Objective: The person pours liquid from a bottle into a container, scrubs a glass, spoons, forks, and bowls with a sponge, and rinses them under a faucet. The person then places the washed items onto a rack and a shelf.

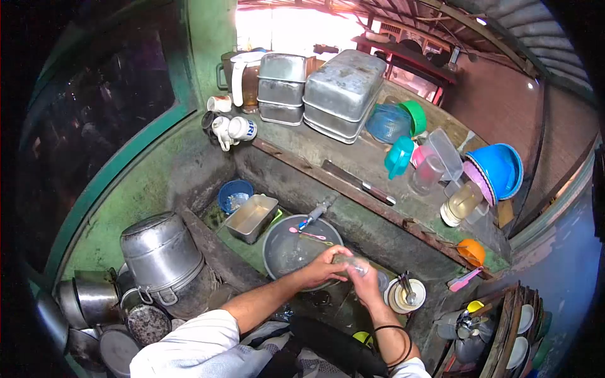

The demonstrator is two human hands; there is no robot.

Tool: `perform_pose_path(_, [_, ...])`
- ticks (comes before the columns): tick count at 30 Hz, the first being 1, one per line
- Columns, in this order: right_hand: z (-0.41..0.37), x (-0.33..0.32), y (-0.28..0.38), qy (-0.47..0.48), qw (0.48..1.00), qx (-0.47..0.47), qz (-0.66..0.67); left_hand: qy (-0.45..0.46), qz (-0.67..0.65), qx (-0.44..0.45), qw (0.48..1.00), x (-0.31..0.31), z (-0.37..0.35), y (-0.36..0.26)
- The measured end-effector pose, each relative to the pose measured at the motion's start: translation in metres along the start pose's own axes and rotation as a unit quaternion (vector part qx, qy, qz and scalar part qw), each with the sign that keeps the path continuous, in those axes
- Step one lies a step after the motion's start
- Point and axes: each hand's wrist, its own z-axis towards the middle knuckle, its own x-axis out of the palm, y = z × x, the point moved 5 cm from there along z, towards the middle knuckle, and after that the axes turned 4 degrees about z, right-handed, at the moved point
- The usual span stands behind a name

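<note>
In the head view my right hand (367,283) is wrapped round a clear glass (358,264), tilted sideways above the sink floor. My left hand (321,269) closes on the glass's other end, its fingers bent against it. A greyish patch shows between the hands; I cannot make out what it is. Just beyond them stands a grey basin (277,252) of cloudy water, with a pink spoon (315,237) and a yellow one at its far side. The tap (318,211) reaches over it. Beside my right hand is a stack of bowls (397,299) with metal spoons on top.
A rectangular metal pan (252,217) and a blue bowl (236,194) stand left in the sink. A large knife (359,183) lies on the ledge, near upturned metal pans (343,88) and plastic cups. Large pots (161,252) crowd the left; a dish rack (504,331) stands right.
</note>
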Motion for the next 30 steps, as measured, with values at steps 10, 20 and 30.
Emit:
perform_pose_path(10, [0.002, 0.009, -0.01, 0.105, 0.99, -0.083, -0.053, 0.127, -0.121, -0.192, 0.966, -0.023, -0.002, 0.007])
perform_pose_path(20, [-0.001, 0.02, 0.037, -0.144, 0.891, -0.28, -0.326, 0.345, 0.505, 0.141, 0.779, -0.017, 0.029, 0.023])
perform_pose_path(30, [0.02, -0.025, -0.042, -0.175, 0.977, -0.047, 0.116, 0.042, 0.42, 0.211, 0.882, -0.006, 0.012, 0.013])
